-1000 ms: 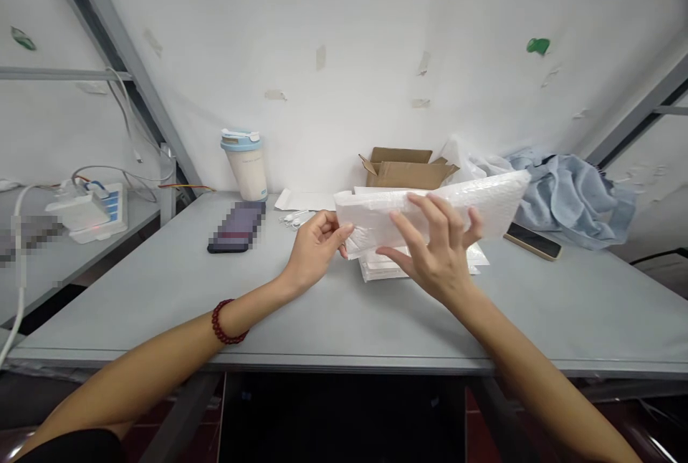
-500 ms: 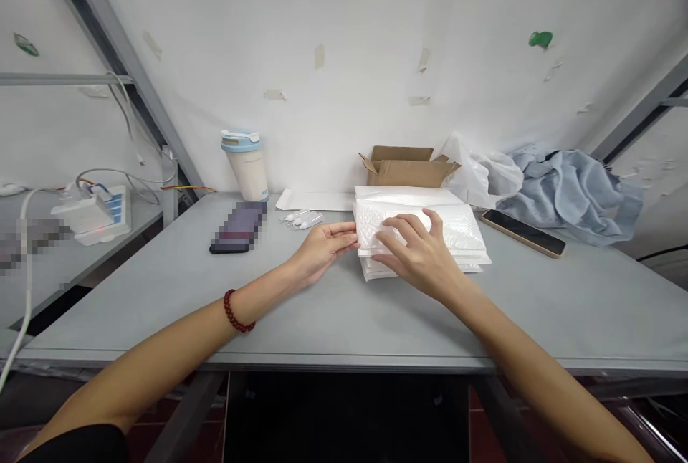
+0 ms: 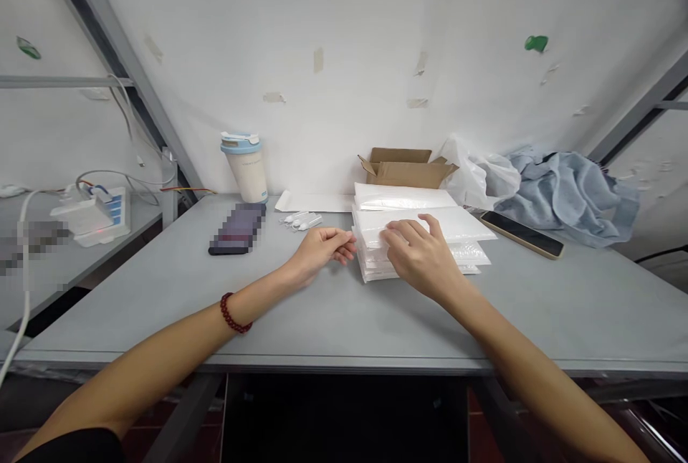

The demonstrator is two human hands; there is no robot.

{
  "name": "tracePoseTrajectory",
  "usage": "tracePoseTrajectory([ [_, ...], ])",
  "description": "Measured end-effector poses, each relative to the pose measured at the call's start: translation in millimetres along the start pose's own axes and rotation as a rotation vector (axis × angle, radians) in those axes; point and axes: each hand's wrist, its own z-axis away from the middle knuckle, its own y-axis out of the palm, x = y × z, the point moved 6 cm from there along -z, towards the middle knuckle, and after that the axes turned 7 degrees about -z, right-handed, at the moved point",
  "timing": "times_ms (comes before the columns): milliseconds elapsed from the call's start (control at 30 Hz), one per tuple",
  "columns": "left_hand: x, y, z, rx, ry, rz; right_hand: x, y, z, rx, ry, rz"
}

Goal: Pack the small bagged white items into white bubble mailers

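A stack of white bubble mailers (image 3: pixel 473 254) lies on the grey table, its top one showing a smooth white face (image 3: pixel 462 225) with the near edge slightly raised. My right hand (image 3: pixel 422 255) is bent over that near edge, fingers curled on the upper face and the thumb mostly hidden. At the stack's left edge is my left hand (image 3: pixel 319 251), thumb pressed toward the curled fingers. Its fingertips are right by the mailer's corner, and whether they pinch it is unclear. A red bead bracelet (image 3: pixel 235 314) circles the left wrist.
Behind the stack stand an open cardboard box (image 3: pixel 411 173) and a white plastic bag (image 3: pixel 478 176). A phone (image 3: pixel 521 234) and blue cloth (image 3: pixel 575 194) lie right. Left are a paper cup (image 3: pixel 246 173), a dark phone (image 3: pixel 237 230) and several small white items (image 3: pixel 301 220).
The top mailer's bubbled surface is now covered by a smooth white face, whose near edge has lifted. My left fingers have curled in, and my right fingers have drawn closer together.
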Motion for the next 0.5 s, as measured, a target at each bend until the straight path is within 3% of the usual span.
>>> tracePoseTrajectory([
  [200, -7, -24.8, -6, -0.114, 0.071, -0.224, -6, 2, 1, -0.004, 0.042, -0.018],
  [267, -14, -40.5, -8, -0.209, 0.153, -0.473, -6, 1, 1, -0.01, 0.046, -0.047],
  [400, -28, -69.5, -13, -0.421, 0.401, -1.182, -8, -1, 0, -0.008, 0.063, -0.11],
  [500, -23, -95.3, -24, -0.468, 0.364, -1.455, -10, -3, 0, -0.018, 0.075, -0.143],
])
